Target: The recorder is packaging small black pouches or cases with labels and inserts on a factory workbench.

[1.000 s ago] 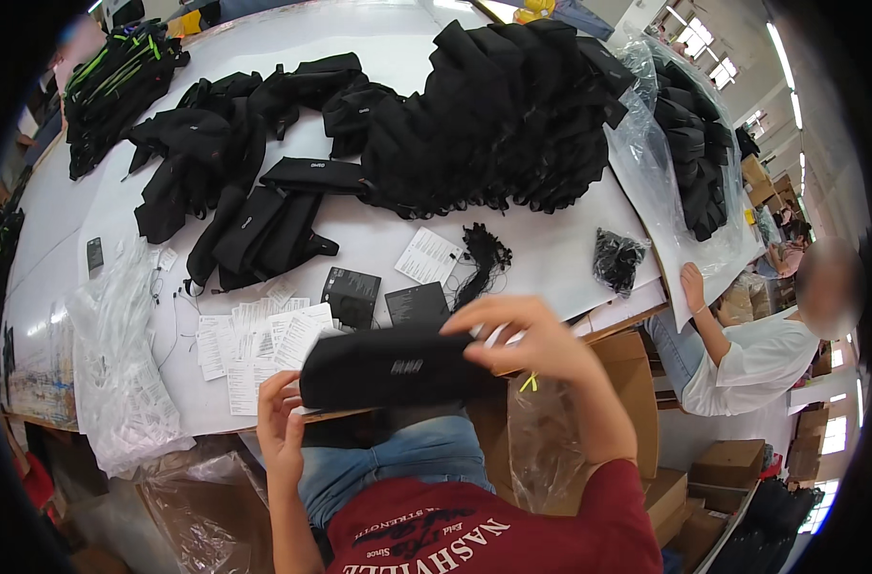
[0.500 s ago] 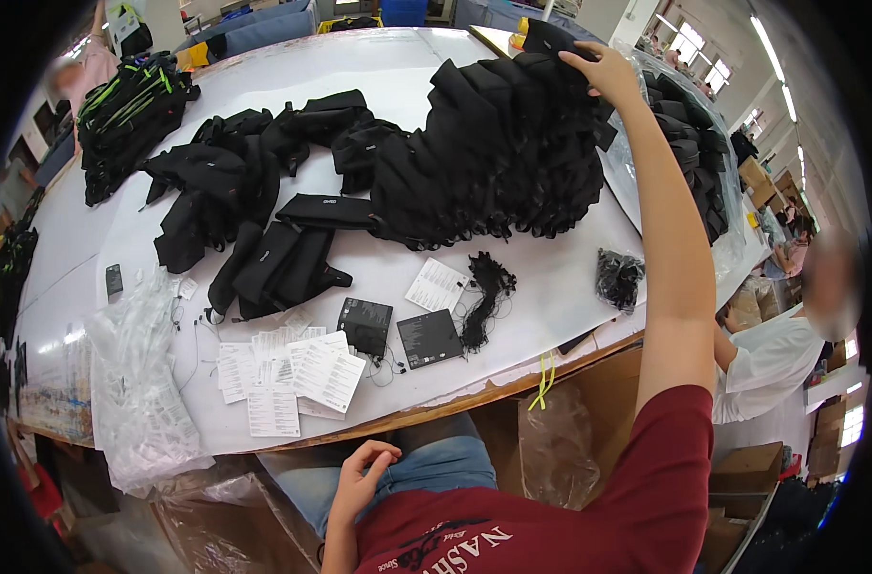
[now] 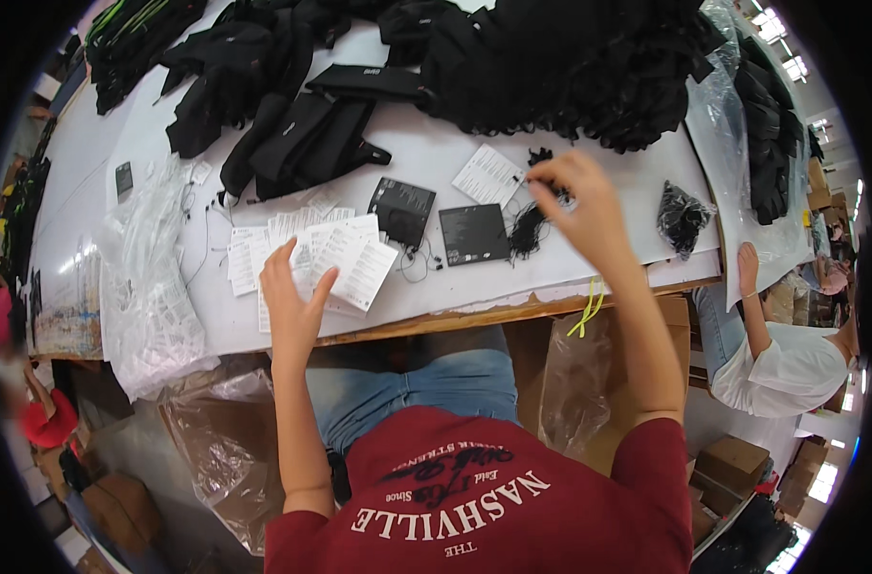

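Observation:
My left hand rests over the near edge of a spread of white printed cards, its thumb and fingers apart. Farther right, my right hand is over a bunch of thin black cords. Its thumb and forefinger are drawn together in a pinch; what is between them is too small to make out. Just left of these fingertips lies a single white card. Two black cards lie between my hands, one farther left and one nearer the cords.
A large heap of black fabric pieces fills the table's far side, with more folded black pieces to its left. Clear plastic hangs over the front edge. A bag of black bits lies right. A person in white sits there.
My right hand has come back from the far end of the black heap to the cords. My left hand has risen from my lap to the white cards. The view has tilted down.

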Available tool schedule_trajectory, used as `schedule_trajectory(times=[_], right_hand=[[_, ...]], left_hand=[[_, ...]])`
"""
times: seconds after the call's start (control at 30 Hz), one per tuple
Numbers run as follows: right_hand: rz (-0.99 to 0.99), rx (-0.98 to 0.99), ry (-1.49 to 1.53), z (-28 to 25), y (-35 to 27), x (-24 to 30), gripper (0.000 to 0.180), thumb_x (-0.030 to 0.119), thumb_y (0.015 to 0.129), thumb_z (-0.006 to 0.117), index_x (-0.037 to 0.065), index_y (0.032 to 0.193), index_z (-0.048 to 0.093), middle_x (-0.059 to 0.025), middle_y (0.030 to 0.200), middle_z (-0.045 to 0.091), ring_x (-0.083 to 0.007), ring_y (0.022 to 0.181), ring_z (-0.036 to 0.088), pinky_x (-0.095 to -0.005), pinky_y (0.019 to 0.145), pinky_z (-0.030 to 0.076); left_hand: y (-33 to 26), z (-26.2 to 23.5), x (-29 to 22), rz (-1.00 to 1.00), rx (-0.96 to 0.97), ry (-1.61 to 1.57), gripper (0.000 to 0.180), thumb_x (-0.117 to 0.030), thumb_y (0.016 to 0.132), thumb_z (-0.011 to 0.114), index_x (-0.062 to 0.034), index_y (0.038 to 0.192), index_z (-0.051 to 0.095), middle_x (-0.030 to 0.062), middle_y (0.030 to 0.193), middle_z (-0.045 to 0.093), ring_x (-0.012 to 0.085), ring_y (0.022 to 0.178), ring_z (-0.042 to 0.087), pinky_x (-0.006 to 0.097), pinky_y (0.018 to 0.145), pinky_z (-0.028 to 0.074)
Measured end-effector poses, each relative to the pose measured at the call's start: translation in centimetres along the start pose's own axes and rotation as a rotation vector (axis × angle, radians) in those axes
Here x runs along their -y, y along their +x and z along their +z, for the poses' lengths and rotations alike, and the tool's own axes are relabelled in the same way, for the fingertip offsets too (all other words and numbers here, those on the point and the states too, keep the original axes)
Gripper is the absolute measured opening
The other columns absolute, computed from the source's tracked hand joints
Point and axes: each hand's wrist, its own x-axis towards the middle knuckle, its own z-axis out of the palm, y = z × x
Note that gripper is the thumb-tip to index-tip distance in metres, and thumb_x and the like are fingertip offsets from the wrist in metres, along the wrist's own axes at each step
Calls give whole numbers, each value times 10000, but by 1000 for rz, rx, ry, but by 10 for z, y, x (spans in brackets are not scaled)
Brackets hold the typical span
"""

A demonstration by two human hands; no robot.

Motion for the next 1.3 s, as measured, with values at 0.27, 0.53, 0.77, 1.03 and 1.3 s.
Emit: schedule_trajectory(times=[0.27,0.53,0.77,1.03,1.3], right_hand=[[86,234,166,112,-64,23,191,141,789,696,91,955,616,-62,873,522,-230,833,564,-347,726,471],[-198,174,88,153,-47,62,166,86,722,697,65,836,578,-73,856,499,-258,823,536,-374,702,454],[-190,300,26,159,-36,51,135,106,728,694,56,799,589,-82,857,518,-265,836,555,-378,696,465],[68,-190,889,79,-13,86,85,73,868,628,16,886,569,-21,745,582,-96,573,486,-235,549,409],[264,74,874,71,-39,106,85,103,797,718,53,819,653,66,577,447,-13,521,356,-193,468,262]], left_hand=[[-8,7,11,7,80,252,598,-325,809,703,-25,1289,514,137,1261,508,305,1195,413,439,1028,279],[-10,13,4,5,-7,254,550,-298,797,710,-39,1258,557,93,1253,518,279,1166,428,426,1008,285],[-2,10,-9,38,-58,222,380,-189,767,732,-30,1056,543,104,1126,527,283,1049,456,414,911,336],[-12,-4,-27,-246,263,-403,289,-56,846,637,-32,1041,426,124,863,545,224,763,512,315,721,422],[-34,-6,-95,-72,175,-732,500,-69,837,666,-51,1245,378,111,1098,549,139,1013,527,263,868,417]])
